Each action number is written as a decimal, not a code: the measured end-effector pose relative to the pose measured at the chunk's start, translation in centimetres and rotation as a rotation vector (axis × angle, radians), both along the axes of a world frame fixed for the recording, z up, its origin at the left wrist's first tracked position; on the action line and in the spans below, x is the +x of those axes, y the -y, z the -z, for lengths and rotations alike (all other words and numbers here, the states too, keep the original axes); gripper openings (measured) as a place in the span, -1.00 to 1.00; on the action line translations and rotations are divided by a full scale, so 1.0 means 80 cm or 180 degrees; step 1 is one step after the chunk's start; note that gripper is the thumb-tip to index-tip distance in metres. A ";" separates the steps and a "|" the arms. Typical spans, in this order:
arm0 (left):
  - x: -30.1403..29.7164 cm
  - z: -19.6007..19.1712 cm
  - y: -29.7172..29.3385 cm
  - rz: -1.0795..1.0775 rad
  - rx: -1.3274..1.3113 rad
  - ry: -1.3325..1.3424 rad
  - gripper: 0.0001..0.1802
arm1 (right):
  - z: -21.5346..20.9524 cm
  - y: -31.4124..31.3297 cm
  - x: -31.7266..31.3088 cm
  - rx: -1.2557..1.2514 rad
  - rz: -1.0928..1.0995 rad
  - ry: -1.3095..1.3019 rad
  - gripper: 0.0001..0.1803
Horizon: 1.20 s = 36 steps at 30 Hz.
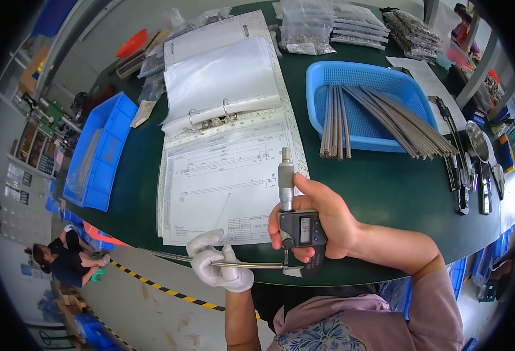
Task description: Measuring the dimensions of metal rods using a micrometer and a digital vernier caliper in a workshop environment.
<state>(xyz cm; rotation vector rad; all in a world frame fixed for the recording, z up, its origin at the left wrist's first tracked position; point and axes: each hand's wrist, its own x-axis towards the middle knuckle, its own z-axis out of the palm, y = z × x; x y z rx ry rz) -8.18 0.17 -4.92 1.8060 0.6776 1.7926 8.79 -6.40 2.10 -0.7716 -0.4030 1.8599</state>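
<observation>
In a white glove, my left hand (219, 261) is closed round a thin metal rod (248, 265) at the table's front edge. The rod's left part reaches out past the glove, and its right end lies between the jaws of a digital micrometer (302, 229). My bare right hand (327, 219) grips the micrometer by its dark body, thimble pointing up and away from me. Thumb and fingers wrap both sides of the frame. Behind the hands lies an open ring binder (228, 193) with a technical drawing in a clear sleeve.
A blue basket (351, 143) with many rods stands at the right. Calipers (452, 134) and other tools lie beyond it. A blue bin (96, 152) stands at the left. Bags of small metal parts (360, 26) line the back. One person (70, 254) sits off to the left.
</observation>
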 end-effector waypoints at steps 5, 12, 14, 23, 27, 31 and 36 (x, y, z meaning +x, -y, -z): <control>-0.004 0.004 -0.002 -0.0046 0.0005 -0.0098 -0.85 | 0.002 -0.003 -0.003 0.0016 0.0017 0.0167 -0.21; 0.002 0.002 -0.001 0.0011 0.0022 0.0046 -0.84 | -0.001 -0.002 0.000 -0.0202 0.0063 -0.0149 -0.21; 0.002 0.001 -0.001 -0.0093 0.0085 -0.0036 -0.87 | 0.001 -0.002 -0.001 -0.0143 0.0031 0.0001 -0.21; -0.001 0.002 -0.002 -0.0053 0.0150 -0.0058 -0.84 | -0.004 -0.003 -0.001 -0.0253 0.0061 -0.0056 -0.23; 0.001 0.001 -0.001 -0.0006 0.0157 -0.0055 -0.83 | -0.004 -0.003 0.000 -0.0171 0.0016 0.0099 -0.23; -0.001 0.004 -0.003 -0.0061 0.0181 -0.0053 -0.83 | -0.001 -0.002 0.000 -0.0218 0.0051 -0.0068 -0.25; 0.001 0.002 -0.002 -0.0066 0.0153 -0.0017 -0.84 | 0.000 -0.002 0.000 -0.0254 0.0014 -0.0072 -0.27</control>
